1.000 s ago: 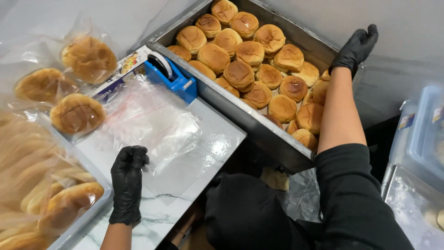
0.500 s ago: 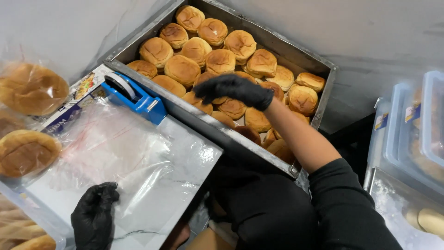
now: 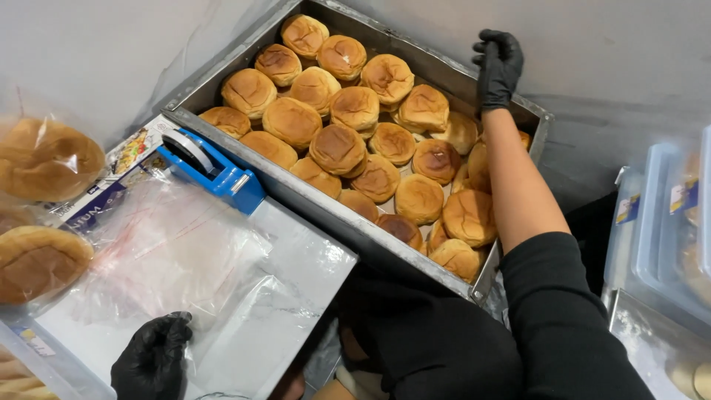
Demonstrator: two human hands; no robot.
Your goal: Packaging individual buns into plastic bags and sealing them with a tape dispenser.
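Right hand, gloved, reaches to the metal tray far rim at 1 o'clock, grip curled, holding nothing, above the buns. Left hand at 7 o'clock pins a clear plastic bag flat on the bench, likely steadying it.

The black-gloved right hand reaches over the far rim of the rectangular metal tray, and its forearm covers several of the round golden-brown buns along the tray's right side, so their number there cannot be told. The black-gloved left hand is cut off at the wrist by the bottom edge. The bagged buns in clear plastic run off the left edge. The clear plastic containers with blue lids are cropped by the right edge and blurred, their contents unreadable. The blue tape dispenser hides part of the printed cardboard box behind it.
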